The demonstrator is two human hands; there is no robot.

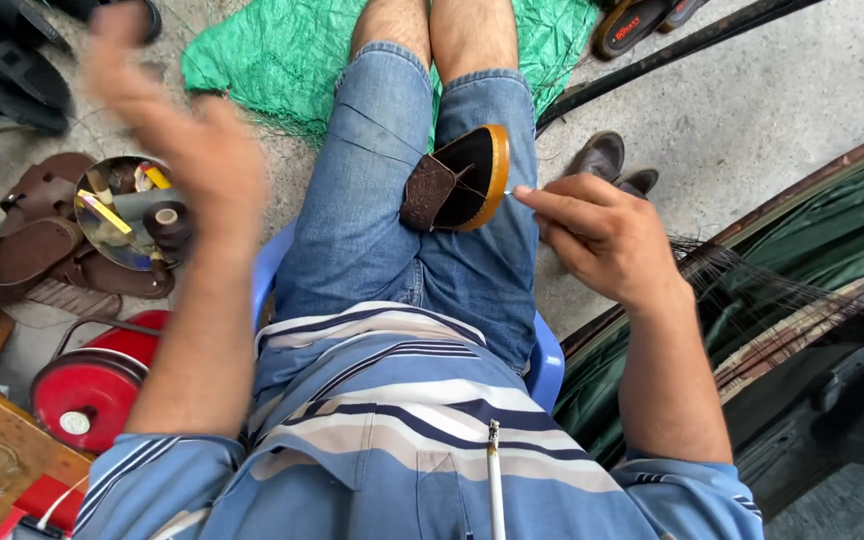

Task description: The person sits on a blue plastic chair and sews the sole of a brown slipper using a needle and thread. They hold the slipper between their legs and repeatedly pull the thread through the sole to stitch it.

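Nearby, a round tin point(127, 215) flanks the sandal point(467, 178).

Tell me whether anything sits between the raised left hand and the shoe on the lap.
Nothing visible does. The left hand is lifted, blurred, above the left thigh; only bare denim lies between it and the shoe resting on the lap. The right hand is on the shoe's other side, pinching something thin at its sole edge.

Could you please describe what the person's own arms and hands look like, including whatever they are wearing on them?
Both forearms are bare, with short sleeves ending near the elbows. The sleeves belong to a shirt striped in blue, white, beige and navy. The left hand and right hand wear no gloves; no rings or watch are visible.
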